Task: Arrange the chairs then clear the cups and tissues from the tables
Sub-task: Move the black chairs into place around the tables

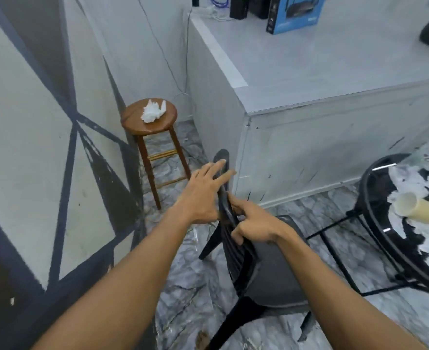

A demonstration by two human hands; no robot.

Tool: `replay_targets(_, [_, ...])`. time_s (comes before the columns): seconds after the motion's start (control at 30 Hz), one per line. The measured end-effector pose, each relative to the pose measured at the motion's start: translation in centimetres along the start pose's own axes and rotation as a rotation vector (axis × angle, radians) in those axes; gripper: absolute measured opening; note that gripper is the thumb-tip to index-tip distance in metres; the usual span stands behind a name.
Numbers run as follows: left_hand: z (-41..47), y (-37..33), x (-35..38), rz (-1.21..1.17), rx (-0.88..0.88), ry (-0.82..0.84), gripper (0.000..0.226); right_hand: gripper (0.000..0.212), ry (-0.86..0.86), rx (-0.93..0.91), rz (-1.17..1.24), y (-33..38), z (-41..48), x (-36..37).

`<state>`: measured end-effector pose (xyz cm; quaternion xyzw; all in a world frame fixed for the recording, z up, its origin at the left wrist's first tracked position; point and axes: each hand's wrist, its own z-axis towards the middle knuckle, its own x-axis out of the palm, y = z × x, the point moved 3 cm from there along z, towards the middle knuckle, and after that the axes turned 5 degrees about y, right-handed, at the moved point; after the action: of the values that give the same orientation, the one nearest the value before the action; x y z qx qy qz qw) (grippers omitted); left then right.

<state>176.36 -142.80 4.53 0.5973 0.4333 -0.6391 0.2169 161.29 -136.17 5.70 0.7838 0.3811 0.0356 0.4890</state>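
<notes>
A black chair (271, 271) stands in front of me with its slatted back toward me. My left hand (203, 190) lies on the top rail of the back, fingers spread. My right hand (253, 223) grips the rail lower down. A crumpled white tissue (152, 111) lies on a round wooden stool (135, 121) by the painted wall. On the round black glass table (374, 183) at the right, a cream paper cup (420, 208) lies on its side among torn white tissues (410, 183).
A grey counter (309, 102) rises behind the chair, carrying a blue box (294, 13) and dark devices. A wall (31, 122) painted with dark lines closes the left side. The floor (193, 286) is grey marble.
</notes>
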Motion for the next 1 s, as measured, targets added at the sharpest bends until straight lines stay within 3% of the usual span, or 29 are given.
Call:
replay_targets(0.13, [2.8,-4.3,1.5,0.094,0.118,0.011,0.068,0.068,-0.082,-0.062,-0.031,-1.8,-5.0,-2.3])
replay_targets(0.23, [3.3,-6.7,2.4,0.050,0.117,-0.117,0.069,0.062,-0.348,0.000,-0.221,-3.1,-7.7,-2.0])
replay_targets(0.33, [3.6,-9.7,2.8,-0.015,0.115,-0.189,0.070,0.079,-0.682,0.177,-0.725,-5.8,-9.3,-0.2])
replay_targets(0.43, [3.8,-11.4,3.2,-0.061,0.202,-0.132,0.077,0.054,-0.835,0.136,-0.886,-8.1,-10.6,-1.3])
replay_targets(0.53, [4.4,-11.9,3.4,0.034,0.314,-0.116,0.082,0.040,-0.876,0.094,-0.872,-9.6,-12.4,-3.8])
replay_targets(0.63, [5.5,-12.6,3.7,0.068,0.298,-0.095,0.082,0.031,-0.955,0.053,-0.835,-11.1,-14.4,-5.4])
replay_targets(0.77, [6.8,-14.2,5.1,0.056,0.281,-0.093,0.058,0.033,-1.038,0.008,-0.772,-14.4,-17.3,-7.1])
replay_targets(1.0, [7.5,-18.5,4.7,0.180,0.422,-0.104,0.050,0.032,-1.117,-0.103,-0.609,-17.0,-21.8,-9.9])
